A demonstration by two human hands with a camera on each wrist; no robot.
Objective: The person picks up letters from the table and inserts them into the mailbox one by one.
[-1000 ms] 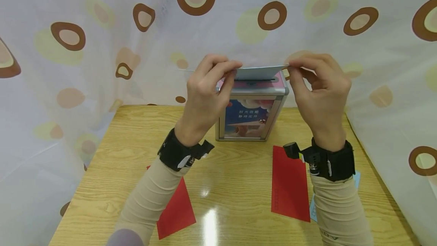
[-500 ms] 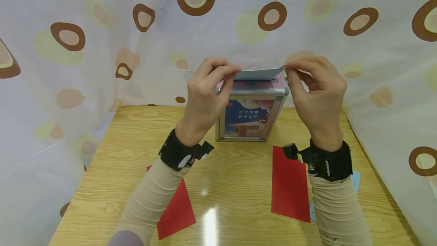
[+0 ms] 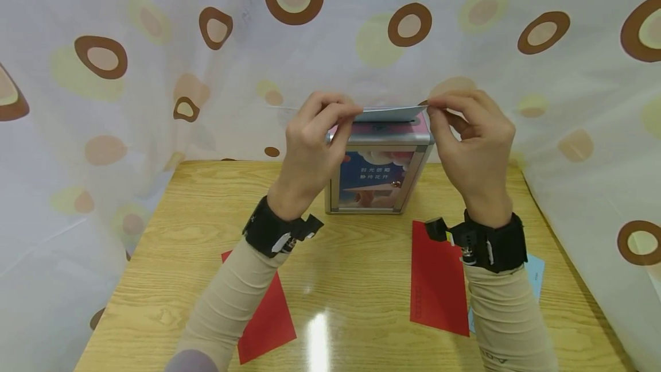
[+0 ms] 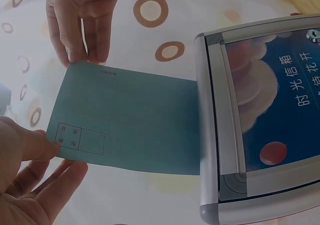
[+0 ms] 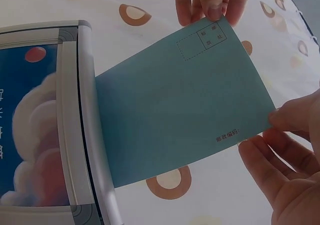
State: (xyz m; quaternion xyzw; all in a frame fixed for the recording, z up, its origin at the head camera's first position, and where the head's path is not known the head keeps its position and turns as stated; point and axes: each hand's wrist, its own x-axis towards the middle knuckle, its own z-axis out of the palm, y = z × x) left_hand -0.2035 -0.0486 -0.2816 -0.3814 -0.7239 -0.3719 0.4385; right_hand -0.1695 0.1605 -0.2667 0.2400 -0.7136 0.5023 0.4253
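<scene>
A pale blue-green envelope (image 4: 135, 120) stands over the top of a letter box (image 3: 379, 177), its lower end hidden past the box's metal edge at the slot. My left hand (image 3: 317, 142) pinches one upper corner of it between thumb and fingers. The opposite upper corner is pinched by my right hand (image 3: 475, 142). In the right wrist view the envelope (image 5: 185, 105) shows a printed stamp square near the left hand's corner. The box has a silver frame, a pink top and a blue front picture with white lettering and a small lock.
One red envelope (image 3: 268, 320) lies on the wooden table (image 3: 351, 268) under my left forearm. Another red envelope (image 3: 439, 280) is at the right, with a light blue envelope (image 3: 535, 274) partly hidden beneath my right forearm. A patterned cloth (image 3: 330, 56) hangs behind and at the sides.
Both hands have lowered slightly with the envelope, and less of it shows above the box top. My right hand has also shifted a little to the left.
</scene>
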